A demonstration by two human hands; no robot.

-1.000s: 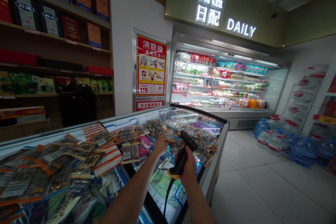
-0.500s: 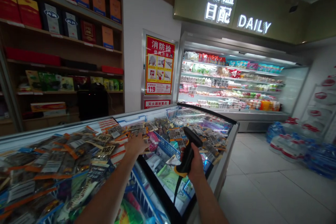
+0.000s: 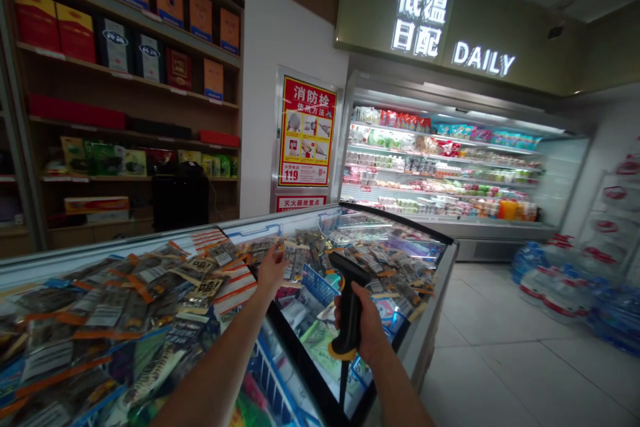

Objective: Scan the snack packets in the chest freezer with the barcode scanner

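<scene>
My right hand (image 3: 367,320) is wrapped round the handle of a black barcode scanner (image 3: 350,297) with yellow trim, its head tilted toward the left and its cord hanging down. My left hand (image 3: 273,271) pinches the edge of a small snack packet (image 3: 295,260), which stands raised with a pale printed label showing. The scanner's head is just right of this packet, apart from it. Under both hands, many similar snack packets (image 3: 145,273) with orange edges lie spread over the glass top of a chest freezer (image 3: 300,353).
Blue wire baskets (image 3: 320,285) and colourful bags show through the freezer glass. Shelves of boxes (image 3: 125,53) rise at the left. A lit refrigerated display (image 3: 440,160) stands at the back, and shrink-wrapped water bottles (image 3: 560,287) sit on the tiled floor (image 3: 480,340) at the right.
My left hand has lifted a snack packet from the pile and tilted it up. The scanner has shifted slightly left and down, its head turning toward the packet.
</scene>
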